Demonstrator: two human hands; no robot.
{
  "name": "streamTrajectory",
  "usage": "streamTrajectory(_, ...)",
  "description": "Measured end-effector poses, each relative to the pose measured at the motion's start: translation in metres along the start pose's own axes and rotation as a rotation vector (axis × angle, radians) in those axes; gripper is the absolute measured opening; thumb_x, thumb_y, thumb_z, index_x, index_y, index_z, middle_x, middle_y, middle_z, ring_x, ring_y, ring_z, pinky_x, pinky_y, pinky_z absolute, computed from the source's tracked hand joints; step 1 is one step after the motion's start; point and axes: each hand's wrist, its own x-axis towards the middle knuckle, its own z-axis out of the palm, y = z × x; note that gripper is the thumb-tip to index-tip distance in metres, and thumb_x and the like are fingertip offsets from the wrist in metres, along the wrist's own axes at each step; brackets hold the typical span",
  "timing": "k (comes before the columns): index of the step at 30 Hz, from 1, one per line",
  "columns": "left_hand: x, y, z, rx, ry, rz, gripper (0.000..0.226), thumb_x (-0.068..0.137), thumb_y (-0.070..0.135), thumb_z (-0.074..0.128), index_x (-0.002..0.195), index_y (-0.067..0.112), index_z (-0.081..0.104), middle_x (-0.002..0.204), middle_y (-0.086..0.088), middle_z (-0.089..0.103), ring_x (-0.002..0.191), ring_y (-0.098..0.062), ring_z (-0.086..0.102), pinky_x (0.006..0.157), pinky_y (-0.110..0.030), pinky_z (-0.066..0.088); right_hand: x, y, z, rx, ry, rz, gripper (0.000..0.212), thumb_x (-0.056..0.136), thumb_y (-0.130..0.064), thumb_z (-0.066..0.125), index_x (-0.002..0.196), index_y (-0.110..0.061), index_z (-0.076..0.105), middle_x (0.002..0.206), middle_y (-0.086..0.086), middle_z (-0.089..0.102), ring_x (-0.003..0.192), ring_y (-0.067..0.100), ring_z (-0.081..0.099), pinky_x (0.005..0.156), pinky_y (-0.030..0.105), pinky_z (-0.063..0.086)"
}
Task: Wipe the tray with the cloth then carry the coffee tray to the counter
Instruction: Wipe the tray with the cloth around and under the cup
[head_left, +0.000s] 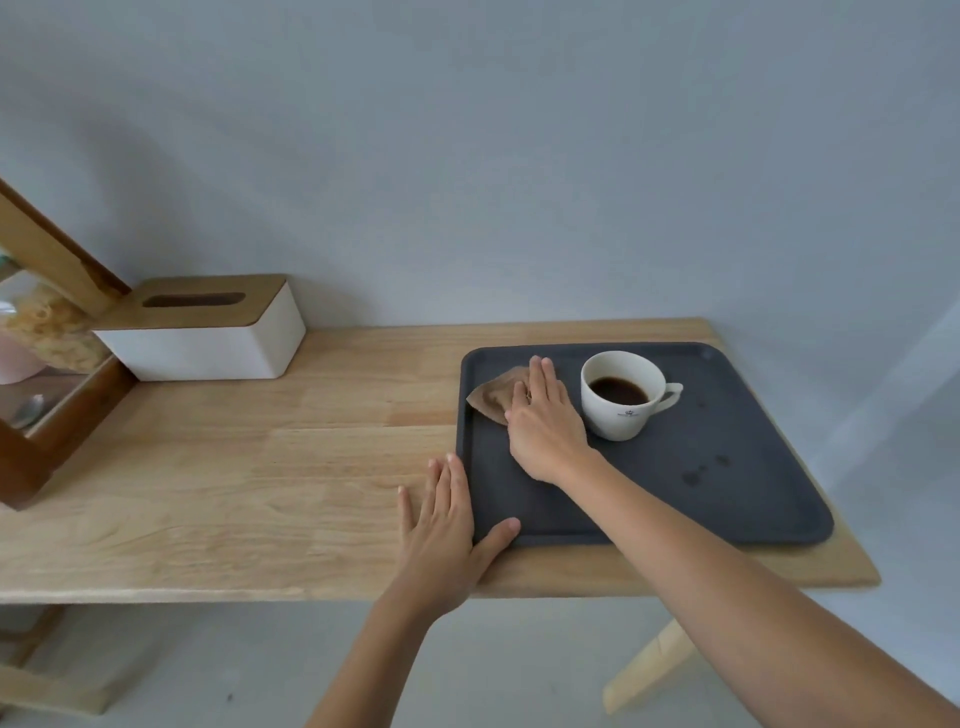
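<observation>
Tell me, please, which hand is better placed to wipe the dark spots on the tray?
Right. The right hand already presses the cloth flat on the tray, on the same surface as the spots. The left hand only steadies the tray's near left corner.

- Single head view, worn high, looked forward and down over wooden table (260, 467) toward grey wall (519, 156).
- Sat close: both forearms entered from bottom edge, dark tray (675, 493) right of centre.

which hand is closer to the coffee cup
Right. The right hand lies flat on the brown cloth just beside the cup; the left hand rests at the tray's near-left corner, farther away.
</observation>
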Motion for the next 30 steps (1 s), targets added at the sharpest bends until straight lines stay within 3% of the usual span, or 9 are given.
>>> streamTrajectory(6,-0.001,-0.001,-0.001,0.007,-0.003,-0.006,0.091,0.085,0.073,0.019,0.134,0.021,-0.036,0.158,0.003,-0.025,0.138,-0.011,-0.035,0.116,-0.044,-0.019,0.046,-0.01,-0.002,0.058,-0.019,0.368,0.065,0.094,-0.015,0.037,0.145,0.016,0.011,0.155,0.036,0.004,0.144,0.05,0.005,0.12,0.05,0.016)
streamTrajectory(10,-0.002,0.0,-0.002,-0.007,-0.009,0.003,0.09,0.085,0.073,0.02,0.133,0.023,-0.036,0.158,0.005,-0.025,0.138,-0.01,-0.035,0.115,-0.043,-0.021,0.065,-0.016,-0.006,0.114,-0.012,0.512,0.079,0.09,-0.025,0.047,0.15,-0.002,0.0,0.151,0.043,0.007,0.139,0.057,0.013,0.117,0.056,0.018)
streamTrajectory(12,-0.002,0.001,-0.003,-0.008,-0.012,0.006,0.09,0.085,0.073,0.021,0.133,0.022,-0.036,0.158,0.005,-0.024,0.138,-0.01,-0.034,0.115,-0.042,-0.021,0.066,-0.018,-0.004,0.129,0.013,0.52,0.075,0.091,-0.026,0.048,0.15,-0.005,0.007,0.153,0.039,0.01,0.14,0.056,0.014,0.116,0.057,0.019)
streamTrajectory(18,-0.002,0.002,-0.006,-0.004,-0.029,0.006,0.091,0.087,0.07,0.022,0.139,0.017,-0.031,0.158,0.003,-0.024,0.139,-0.011,-0.033,0.116,-0.045,-0.018,0.04,-0.025,0.003,0.172,0.077,0.175,0.063,0.089,-0.016,0.056,0.146,-0.02,0.03,0.156,0.013,0.025,0.144,0.034,0.022,0.114,0.055,0.024)
streamTrajectory(23,-0.001,0.003,-0.006,0.029,-0.022,-0.002,0.094,0.086,0.073,0.019,0.144,0.014,-0.026,0.159,0.001,-0.022,0.138,-0.012,-0.033,0.116,-0.045,-0.017,0.002,-0.023,0.004,0.141,0.126,-0.043,0.05,0.095,-0.017,0.047,0.143,-0.027,0.036,0.155,0.012,0.03,0.144,0.032,0.024,0.119,0.053,0.007)
streamTrajectory(27,-0.004,0.003,-0.005,0.018,0.002,0.005,0.105,0.075,0.084,0.012,0.144,0.015,-0.026,0.159,0.002,-0.022,0.139,-0.012,-0.033,0.115,-0.044,-0.018,-0.034,-0.011,0.01,0.18,0.135,-0.167,0.045,0.099,-0.02,0.041,0.143,-0.028,0.039,0.154,0.008,0.033,0.144,0.028,0.026,0.118,0.048,0.014)
streamTrajectory(30,-0.005,0.004,-0.005,0.036,0.018,0.011,0.114,0.067,0.091,0.014,0.145,0.016,-0.026,0.157,0.004,-0.024,0.141,-0.012,-0.031,0.114,-0.044,-0.019,-0.037,-0.008,0.011,0.158,0.126,-0.135,0.047,0.097,-0.02,0.044,0.143,-0.024,0.039,0.152,0.009,0.035,0.142,0.026,0.028,0.118,0.045,0.015)
